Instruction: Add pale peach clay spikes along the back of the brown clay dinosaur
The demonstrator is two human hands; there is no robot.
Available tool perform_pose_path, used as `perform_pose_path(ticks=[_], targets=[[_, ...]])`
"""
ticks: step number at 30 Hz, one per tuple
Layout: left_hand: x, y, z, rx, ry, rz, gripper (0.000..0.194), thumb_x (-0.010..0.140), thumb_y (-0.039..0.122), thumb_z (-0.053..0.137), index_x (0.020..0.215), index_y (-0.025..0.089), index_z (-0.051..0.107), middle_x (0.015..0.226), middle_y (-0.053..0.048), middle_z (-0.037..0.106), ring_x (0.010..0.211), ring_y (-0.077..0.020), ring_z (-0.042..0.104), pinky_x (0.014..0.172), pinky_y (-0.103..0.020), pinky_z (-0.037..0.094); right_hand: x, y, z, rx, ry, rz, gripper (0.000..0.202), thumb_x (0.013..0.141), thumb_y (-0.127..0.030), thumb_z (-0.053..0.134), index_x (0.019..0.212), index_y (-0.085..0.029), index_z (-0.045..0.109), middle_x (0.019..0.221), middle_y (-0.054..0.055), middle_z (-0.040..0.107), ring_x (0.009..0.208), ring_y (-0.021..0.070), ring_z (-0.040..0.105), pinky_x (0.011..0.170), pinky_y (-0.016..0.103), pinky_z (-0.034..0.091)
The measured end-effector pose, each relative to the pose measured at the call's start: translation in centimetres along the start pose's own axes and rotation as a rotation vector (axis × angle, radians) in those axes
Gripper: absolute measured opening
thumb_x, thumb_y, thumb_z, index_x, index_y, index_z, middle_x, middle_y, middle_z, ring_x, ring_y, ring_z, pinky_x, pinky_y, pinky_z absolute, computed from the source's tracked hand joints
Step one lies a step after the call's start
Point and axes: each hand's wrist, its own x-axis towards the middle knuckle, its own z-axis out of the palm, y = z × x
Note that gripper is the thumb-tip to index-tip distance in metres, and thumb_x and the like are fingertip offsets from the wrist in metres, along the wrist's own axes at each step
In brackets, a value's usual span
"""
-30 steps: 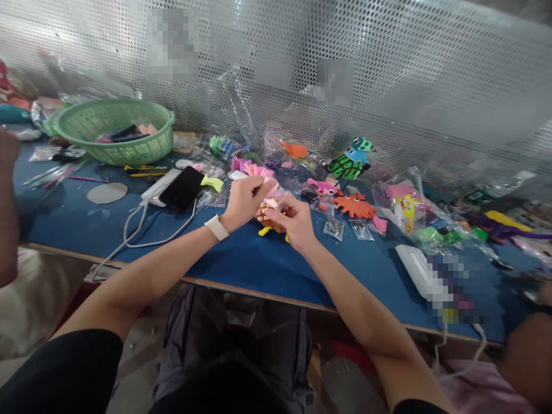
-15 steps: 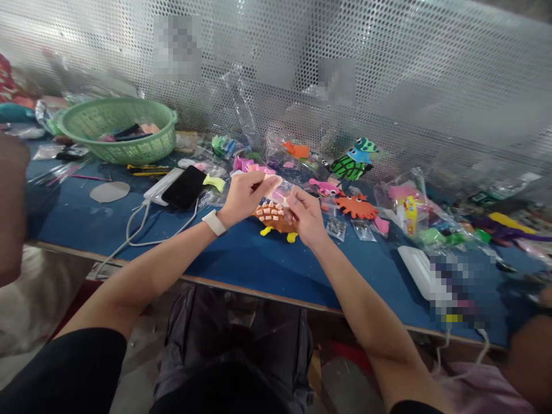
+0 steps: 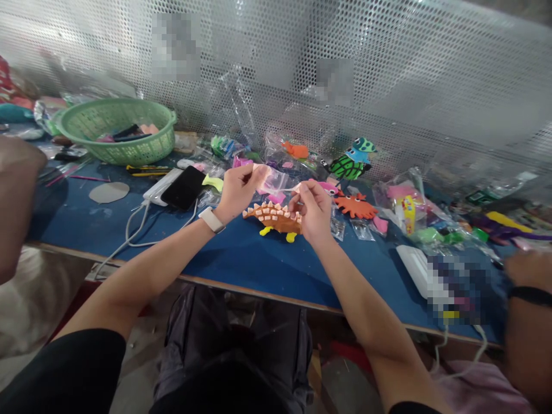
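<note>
Between thumb and fingers, my left hand (image 3: pixel 237 192) grips a lump of pale pink, soft, clay-like material (image 3: pixel 262 173). A thin whitish strand (image 3: pixel 282 190) stretches from there to my right hand (image 3: pixel 315 210), whose fingers are pinched on its other end. Clear plastic shows around the strand; whether it is held or lies behind is hard to tell. Just below my hands stands an orange-brown spiky animal figure (image 3: pixel 276 220) with pale pink spikes and yellow feet. My right fingers partly cover its right end.
On the blue table (image 3: pixel 259 270) are a green basket (image 3: pixel 121 150), a black phone (image 3: pixel 184 188) and a white cabled device (image 3: pixel 414 273). An orange crab figure (image 3: pixel 356 205), a turtle figure (image 3: pixel 348 167) and bagged pieces lie behind. Other people's arms (image 3: pixel 532 322) are at both sides.
My hands have moved apart, drawing the pale pink material into a thin strand. More of the spiky figure shows now. At the right, another person's forearm with a dark band has come into view.
</note>
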Motion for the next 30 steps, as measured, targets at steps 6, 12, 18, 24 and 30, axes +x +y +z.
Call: perform_pose_path(ticks=[6,12,18,24,30], targets=[[0.2,-0.6,-0.2,-0.018,0.018,-0.015,0.074,0.111,0.074,0.062,0.063,0.02,0.045,0.057,0.004,0.042,0.056,-0.0098,0.033,0.055,-0.033,0.022,0.1,-0.2,0.1,0.014,0.021,0.017,0.057,0.08,-0.078,0.092,0.099,-0.031,0.064,0.096,0.0,0.076,0.061,0.0143,0.067,0.048,0.033,0.048],[0.2,-0.5,-0.2,-0.044,-0.006,-0.003,0.075,0.112,0.073,0.062,0.062,0.02,0.045,0.055,0.004,0.042,0.054,-0.0094,0.036,0.053,-0.033,0.023,0.1,0.2,-0.1,0.034,-0.02,0.046,0.067,0.075,-0.069,0.099,0.101,-0.032,0.049,0.089,-0.004,0.077,0.058,0.0144,0.069,0.045,0.03,0.047],[0.3,-0.8,-0.2,-0.081,-0.002,-0.016,0.075,0.111,0.074,0.063,0.063,0.02,0.044,0.056,0.004,0.04,0.054,-0.0089,0.036,0.052,-0.031,0.022,0.0,0.3,0.0,0.069,-0.07,0.008,0.05,0.084,-0.061,0.096,0.118,-0.034,0.07,0.086,-0.006,0.071,0.06,0.0137,0.071,0.045,0.028,0.049],[0.8,-2.7,-0.3,-0.139,0.056,-0.072,0.074,0.109,0.078,0.063,0.066,0.021,0.043,0.06,0.004,0.039,0.055,-0.009,0.034,0.05,-0.028,0.024,0.2,0.8,-0.3,0.076,-0.091,-0.017,0.037,0.087,-0.061,0.095,0.11,-0.033,0.087,0.087,-0.003,0.071,0.064,0.0118,0.065,0.049,0.028,0.053],[1.5,-4.5,-0.8,-0.198,0.047,-0.173,0.074,0.105,0.079,0.068,0.069,0.023,0.039,0.06,0.006,0.033,0.05,-0.007,0.031,0.045,-0.025,0.026,0.1,0.8,0.0,0.11,-0.102,-0.029,0.046,0.092,-0.077,0.086,0.092,-0.03,0.085,0.092,0.0,0.079,0.069,0.0134,0.073,0.054,0.03,0.059]])
